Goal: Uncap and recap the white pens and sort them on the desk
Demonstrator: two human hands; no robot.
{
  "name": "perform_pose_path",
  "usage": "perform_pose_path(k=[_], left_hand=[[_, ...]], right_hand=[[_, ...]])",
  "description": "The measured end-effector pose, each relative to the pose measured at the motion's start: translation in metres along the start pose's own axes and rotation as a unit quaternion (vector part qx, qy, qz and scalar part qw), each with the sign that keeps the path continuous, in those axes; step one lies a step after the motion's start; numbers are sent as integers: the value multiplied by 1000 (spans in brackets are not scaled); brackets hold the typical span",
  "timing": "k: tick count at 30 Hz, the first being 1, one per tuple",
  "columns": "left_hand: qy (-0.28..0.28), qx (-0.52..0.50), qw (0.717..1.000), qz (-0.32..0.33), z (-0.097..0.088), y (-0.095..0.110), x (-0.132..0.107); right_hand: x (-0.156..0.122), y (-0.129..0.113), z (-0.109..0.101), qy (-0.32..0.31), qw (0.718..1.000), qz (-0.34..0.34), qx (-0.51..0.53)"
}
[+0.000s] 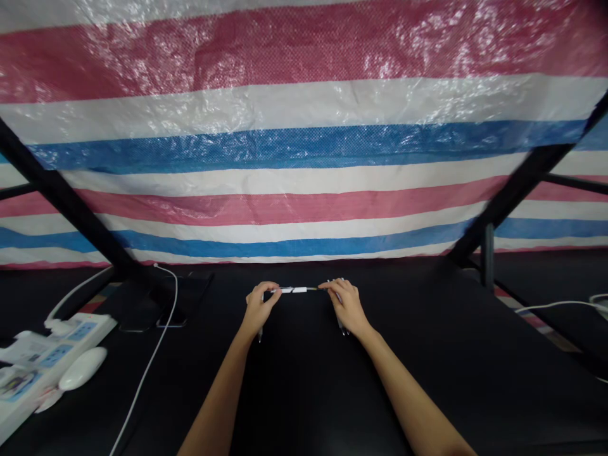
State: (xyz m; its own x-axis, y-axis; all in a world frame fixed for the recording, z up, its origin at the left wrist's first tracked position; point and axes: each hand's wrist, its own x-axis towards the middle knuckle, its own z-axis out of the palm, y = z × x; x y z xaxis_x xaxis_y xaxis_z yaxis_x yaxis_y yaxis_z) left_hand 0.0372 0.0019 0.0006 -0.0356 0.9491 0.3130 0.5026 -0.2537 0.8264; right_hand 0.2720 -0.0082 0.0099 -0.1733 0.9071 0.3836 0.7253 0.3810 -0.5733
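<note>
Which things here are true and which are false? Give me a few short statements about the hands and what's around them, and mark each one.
1. The left hand and right hand both pinch a slim pen-like rod. True.
2. The striped tarpaulin behind is green and yellow. False: its stripes are red, white and blue.
3. A white power strip lies left of the hands. True.
4. The white mouse sits right of the hands. False: it lies left, against the power strip.
5. The forearms rest over a black table. True.
</note>
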Motion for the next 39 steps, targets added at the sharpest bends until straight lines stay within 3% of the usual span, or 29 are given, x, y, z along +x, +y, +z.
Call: perform_pose_path(k=[20, 39], left_hand=[[21, -51, 997, -57, 0, -8, 2], [12, -46, 998, -29, 2, -2, 0]], right_hand=[[0, 0, -3, 18, 1000, 10, -6], [0, 1, -1, 10, 1000, 2, 4]])
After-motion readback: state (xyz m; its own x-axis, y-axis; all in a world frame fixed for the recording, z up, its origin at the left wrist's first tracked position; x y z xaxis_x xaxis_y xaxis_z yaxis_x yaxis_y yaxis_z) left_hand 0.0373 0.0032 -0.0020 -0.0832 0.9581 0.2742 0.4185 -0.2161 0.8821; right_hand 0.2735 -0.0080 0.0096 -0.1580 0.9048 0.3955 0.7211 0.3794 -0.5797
